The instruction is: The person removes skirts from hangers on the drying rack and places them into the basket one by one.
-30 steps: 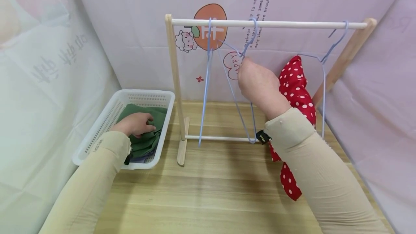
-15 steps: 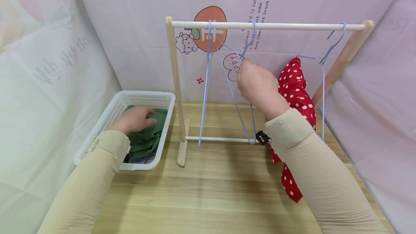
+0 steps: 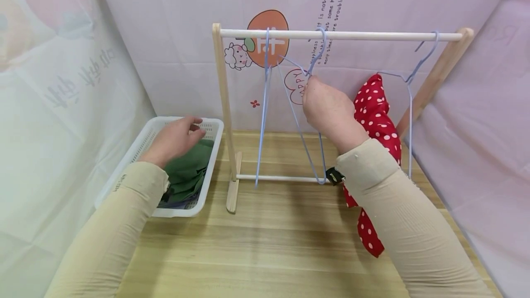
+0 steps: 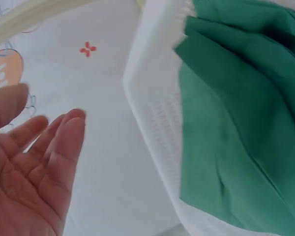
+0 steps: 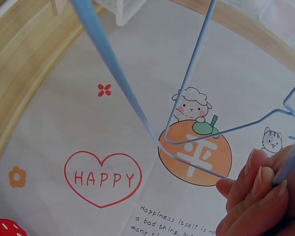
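My right hand (image 3: 329, 107) pinches a blue wire hanger (image 3: 324, 42) just below its hook, which sits over the rack's white top bar (image 3: 381, 36). In the right wrist view, the fingers and thumb (image 5: 255, 196) close on the hanger's wire. My left hand (image 3: 174, 139) is raised over the back of a white plastic basket (image 3: 178, 213), its fingers loosely extended and holding nothing. Folded green cloth (image 3: 188, 169) lies in the basket, apart from the left hand in the left wrist view. Beneath it, a bit of purplish cloth shows.
Another blue hanger (image 3: 262, 128) hangs on the bar at the left. At the right end, a third hanger (image 3: 410, 123) carries a red polka-dot garment (image 3: 374, 114), partly hidden by the right forearm. The rack's wooden post (image 3: 224, 91) stands between basket and hangers. Printed cloth walls surround the table.
My left hand has risen off the green cloth and moved toward the back rim of the basket. The right hand keeps its grip on the hanger, almost still.
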A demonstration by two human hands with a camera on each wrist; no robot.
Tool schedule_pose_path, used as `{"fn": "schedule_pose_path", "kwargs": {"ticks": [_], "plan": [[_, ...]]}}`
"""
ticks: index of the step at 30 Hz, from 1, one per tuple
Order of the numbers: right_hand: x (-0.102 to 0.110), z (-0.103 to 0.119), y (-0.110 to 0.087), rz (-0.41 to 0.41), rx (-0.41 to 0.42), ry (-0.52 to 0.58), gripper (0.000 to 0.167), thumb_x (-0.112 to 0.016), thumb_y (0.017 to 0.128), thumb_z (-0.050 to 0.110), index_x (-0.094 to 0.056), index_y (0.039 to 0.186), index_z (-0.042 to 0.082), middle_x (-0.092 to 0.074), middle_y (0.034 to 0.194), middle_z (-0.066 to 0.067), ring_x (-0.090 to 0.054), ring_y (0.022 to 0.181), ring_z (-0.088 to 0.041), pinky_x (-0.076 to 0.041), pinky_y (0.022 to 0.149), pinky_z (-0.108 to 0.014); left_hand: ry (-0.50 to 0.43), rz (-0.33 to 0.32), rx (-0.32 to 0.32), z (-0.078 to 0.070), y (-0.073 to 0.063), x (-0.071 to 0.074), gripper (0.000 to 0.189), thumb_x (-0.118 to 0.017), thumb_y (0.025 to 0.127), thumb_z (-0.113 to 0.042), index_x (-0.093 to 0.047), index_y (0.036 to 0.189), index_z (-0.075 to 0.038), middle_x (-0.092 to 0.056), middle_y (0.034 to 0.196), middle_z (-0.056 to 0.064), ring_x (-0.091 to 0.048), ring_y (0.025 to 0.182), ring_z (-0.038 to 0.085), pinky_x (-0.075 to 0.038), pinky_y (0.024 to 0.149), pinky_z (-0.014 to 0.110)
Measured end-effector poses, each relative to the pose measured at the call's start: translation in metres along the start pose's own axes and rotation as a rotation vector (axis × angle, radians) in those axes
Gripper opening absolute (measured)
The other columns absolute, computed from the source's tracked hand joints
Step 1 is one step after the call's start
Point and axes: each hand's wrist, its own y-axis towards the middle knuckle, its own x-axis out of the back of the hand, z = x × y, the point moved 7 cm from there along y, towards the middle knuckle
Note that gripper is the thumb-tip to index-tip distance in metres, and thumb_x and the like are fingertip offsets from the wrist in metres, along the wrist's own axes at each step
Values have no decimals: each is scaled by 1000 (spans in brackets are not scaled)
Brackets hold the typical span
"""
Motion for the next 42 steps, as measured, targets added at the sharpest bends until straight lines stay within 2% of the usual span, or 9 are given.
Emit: {"fn": "schedule_pose_path", "kwargs": {"ticks": [4,10,15,20,23,27,29,33,42], "plan": [[0,0,1,5,-2,9,20,-47,105,16,-51,118,1,-68,95,-21,-71,77,-38,-61,62,-52,-88,-114,-18,-13,0,11,56,-45,111,-41,-46,154,-5,-60,144,21,-56,133,42,-45,109,59],[-1,0,1,8,-3,1,23,-54,103,16,-50,121,2,-69,97,-21,-72,78,-37,-62,64,-50,-222,-260,-51,-32,-2,25,62,-38,111,-52,-48,153,-8,-63,139,17,-62,125,36,-48,106,55],[-1,0,0,-7,15,-14,21,-53,103,14,-51,119,1,-67,92,-20,-71,74,-36,-62,63,-50,-298,-360,-80,-46,-2,34,64,-35,111,-54,-49,152,-8,-66,131,16,-65,120,32,-47,108,53],[0,0,0,-10,19,-9,20,-51,104,13,-51,119,0,-67,92,-21,-71,74,-36,-62,63,-50,-365,-432,-135,-61,-2,40,62,-34,112,-50,-49,153,-6,-66,123,17,-63,116,31,-45,109,51],[0,-1,0,-7,13,-2,21,-53,103,13,-51,120,0,-68,94,-21,-72,75,-36,-62,64,-49,-387,-454,-158,-69,-3,41,61,-33,113,-49,-47,154,-5,-65,134,18,-61,126,32,-43,114,50],[0,-1,0,-2,8,2,22,-53,103,14,-51,120,1,-68,95,-21,-72,75,-36,-62,63,-49,-416,-469,-192,-77,-1,40,62,-33,113,-47,-44,155,-3,-54,153,18,-50,143,32,-37,121,47],[0,-2,0,-3,11,1,21,-52,104,14,-51,119,1,-68,94,-21,-72,74,-36,-62,63,-49,-434,-469,-207,-81,0,38,64,-33,113,-48,-43,156,-2,-53,154,18,-49,145,31,-36,122,47],[0,-2,0,-2,4,10,21,-51,104,15,-51,120,1,-69,96,-21,-72,76,-36,-62,64,-50,-460,-468,-227,-87,3,36,64,-34,112,-50,-44,155,-3,-56,150,18,-53,139,31,-40,119,46],[-1,-4,1,7,-18,-3,22,-53,103,14,-50,120,1,-69,99,-21,-73,79,-37,-63,67,-51,-501,-468,-252,-98,9,29,57,-37,113,-45,-49,148,-2,-64,132,18,-62,117,29,-52,103,50]]}}
